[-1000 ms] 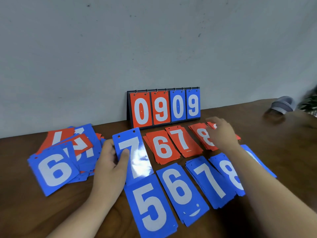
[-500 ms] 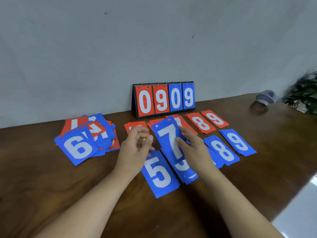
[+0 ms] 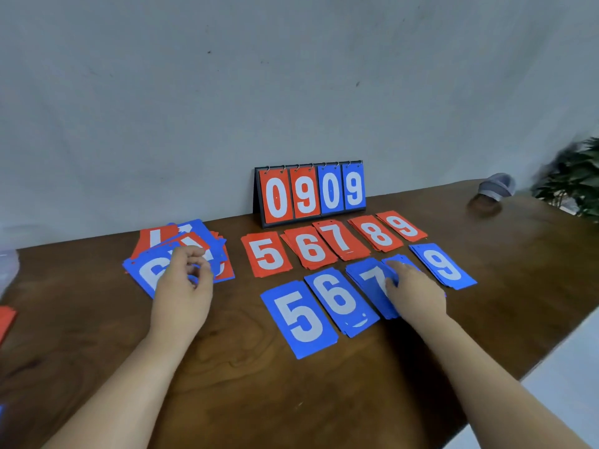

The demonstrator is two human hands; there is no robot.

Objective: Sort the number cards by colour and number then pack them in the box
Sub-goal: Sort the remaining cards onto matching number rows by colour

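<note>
Sorted number cards lie in two rows on the brown table. The back row holds red 5, red 6, red 7, red 8 and red 9. In front lie blue 5, blue 6, the blue 7 stack and blue 9. My right hand rests flat on the blue 7 stack and hides most of the blue 8 stack. My left hand is over the mixed pile, fingers curled on a blue 6. No box is in view.
A flip scoreboard reading 0909 stands against the wall behind the rows. More red cards poke in at the left edge. A grey object and a plant are at the back right. The table edge runs diagonally at the right.
The blue 7 card held up between both hands now lies on the blue 7 stack under my right hand. My left hand let go and moved left onto the mixed pile.
</note>
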